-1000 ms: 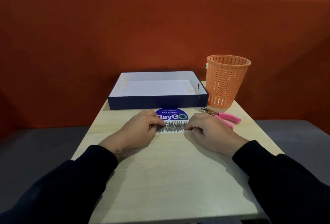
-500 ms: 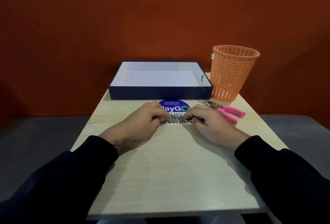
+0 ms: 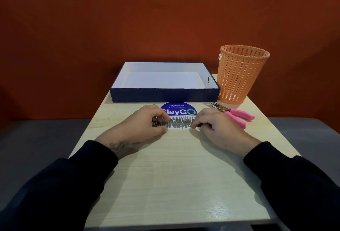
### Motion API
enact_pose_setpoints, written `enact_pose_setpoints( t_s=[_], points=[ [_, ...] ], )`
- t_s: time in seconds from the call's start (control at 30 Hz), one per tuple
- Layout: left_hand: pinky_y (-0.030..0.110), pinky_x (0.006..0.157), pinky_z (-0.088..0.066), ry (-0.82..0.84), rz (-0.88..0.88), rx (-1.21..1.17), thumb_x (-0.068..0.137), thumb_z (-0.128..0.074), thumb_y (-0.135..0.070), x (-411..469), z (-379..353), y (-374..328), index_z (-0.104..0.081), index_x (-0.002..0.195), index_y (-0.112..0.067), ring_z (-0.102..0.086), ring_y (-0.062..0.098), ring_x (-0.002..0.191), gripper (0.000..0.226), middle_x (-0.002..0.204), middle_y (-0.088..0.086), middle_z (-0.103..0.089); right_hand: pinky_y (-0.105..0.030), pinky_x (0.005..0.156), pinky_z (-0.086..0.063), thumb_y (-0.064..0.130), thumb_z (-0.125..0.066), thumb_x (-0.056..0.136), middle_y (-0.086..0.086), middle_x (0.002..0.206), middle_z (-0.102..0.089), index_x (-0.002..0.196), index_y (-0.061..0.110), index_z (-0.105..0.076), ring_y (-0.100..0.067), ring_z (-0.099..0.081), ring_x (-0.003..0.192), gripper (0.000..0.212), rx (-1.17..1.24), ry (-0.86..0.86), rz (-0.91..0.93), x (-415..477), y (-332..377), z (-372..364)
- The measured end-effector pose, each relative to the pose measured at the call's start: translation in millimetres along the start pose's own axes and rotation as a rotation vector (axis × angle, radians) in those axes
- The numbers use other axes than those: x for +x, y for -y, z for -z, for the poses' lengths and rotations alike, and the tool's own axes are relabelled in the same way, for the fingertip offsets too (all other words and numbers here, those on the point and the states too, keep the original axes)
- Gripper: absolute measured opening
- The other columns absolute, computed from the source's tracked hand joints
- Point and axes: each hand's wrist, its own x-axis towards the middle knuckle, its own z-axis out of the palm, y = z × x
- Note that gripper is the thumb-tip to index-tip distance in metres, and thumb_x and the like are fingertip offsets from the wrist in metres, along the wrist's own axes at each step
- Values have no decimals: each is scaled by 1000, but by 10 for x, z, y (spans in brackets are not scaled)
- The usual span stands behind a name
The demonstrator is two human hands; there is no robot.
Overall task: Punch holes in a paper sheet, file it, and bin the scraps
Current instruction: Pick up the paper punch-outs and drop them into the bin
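Note:
A small white paper strip (image 3: 179,124) covered in dark grey scribbles lies flat on the wooden table (image 3: 174,175). My left hand (image 3: 141,125) has its fingers curled over the strip's left end. My right hand (image 3: 219,127) pinches the right end. Just right of my right hand lies a pink-handled hole punch (image 3: 237,115), untouched. A navy tray (image 3: 163,95) with a white inside stands behind the strip. An orange mesh basket (image 3: 239,78) stands at the back right. Any holes or scraps are too small to make out.
A round blue "ClayGO" sticker (image 3: 176,108) is on the table between the strip and the tray. An orange padded backrest (image 3: 165,19) rises behind the table, and a grey bench seat (image 3: 36,138) runs on both sides. The table's near edge is close to my sleeves.
My head has tilted, so everything sits a little differently in view. Both hands stay on the ends of the strip with only small finger shifts.

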Motion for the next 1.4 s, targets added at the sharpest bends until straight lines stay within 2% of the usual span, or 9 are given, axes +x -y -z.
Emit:
enact_pose_setpoints(
  t_s=[0.07, 0.2, 0.4, 0.6, 0.7, 0.83, 1.03, 1.27, 1.4],
  points=[
    [29, 88, -53, -4, 7, 16, 85, -76, -40, 1, -9, -18, -67, 112, -32, -51, 7, 112, 29, 110, -12, -60, -28, 96, -47, -4, -51, 89, 14, 107, -66, 97, 24, -81, -6, -60, 106, 42, 39, 11, 2, 2, 21, 3],
    [30, 87, -54, -13, 16, 32, 85, -75, -44, 2, -17, -30, -67, 112, -33, -51, 6, 110, 31, 110, -13, -59, -34, 94, -50, -5, -51, 89, 11, 103, -68, 94, 19, -80, -7, -62, 100, 38, 56, -159, -71, 30, -60, 55],
    [30, 84, -51, -46, -10, 49, 85, -74, -47, 15, -54, -21, -68, 108, -33, -52, 6, 101, 27, 101, -16, -59, -27, 99, -46, -3, -51, 89, 16, 107, -66, 97, 25, -82, -4, -59, 107, 42, 7, -17, -44, -5, -26, 23],
    [27, 82, -50, -60, 7, -22, 94, -65, -33, 31, -51, -23, -70, 104, -31, -55, 5, 100, 11, 102, -15, -60, -25, 92, -48, -10, -51, 86, 14, 100, -68, 86, 25, -75, 1, -61, 98, 42, 177, -117, -151, 39, -82, 25],
    [30, 85, -50, -54, 3, 18, 97, -61, -27, 44, -63, -15, -70, 108, -31, -53, 7, 101, 15, 103, -14, -61, -31, 97, -48, -7, -51, 86, 15, 103, -67, 88, 25, -78, -4, -61, 104, 42, 97, -62, -78, 7, -55, 6],
    [32, 91, -48, -36, -5, 81, 100, -56, -28, 66, -81, -46, -68, 118, -32, -49, 10, 112, 22, 109, -13, -59, -26, 97, -46, -8, -49, 88, 11, 110, -67, 96, 23, -81, -9, -60, 110, 45, 131, 39, -4, 4, 59, -36],
    [29, 96, -41, 32, -30, 206, 104, -46, -28, 81, -130, -107, -63, 133, -36, -41, 14, 118, 34, 120, -9, -54, -29, 95, -50, -6, -52, 92, 14, 105, -69, 94, 24, -78, -5, -64, 102, 40, 265, -36, -122, 25, 59, -15],
    [24, 94, -47, 97, 10, -20, 102, -52, -14, 11, -40, -133, -75, 112, -35, -41, 4, 114, 32, 112, -10, -54, -35, 91, -51, -3, -55, 90, 12, 104, -69, 95, 23, -77, -7, -63, 99, 35, 225, -14, -90, 35, 88, -42],
    [14, 81, -51, 22, 38, -247, 99, -52, -2, -1, -21, -149, -78, 105, -23, -53, 1, 110, 34, 111, -6, -62, -37, 90, -50, 11, -53, 86, 9, 102, -68, 100, 23, -76, -12, -60, 101, 29, 137, 12, 12, 70, 173, -128]
  ],
)
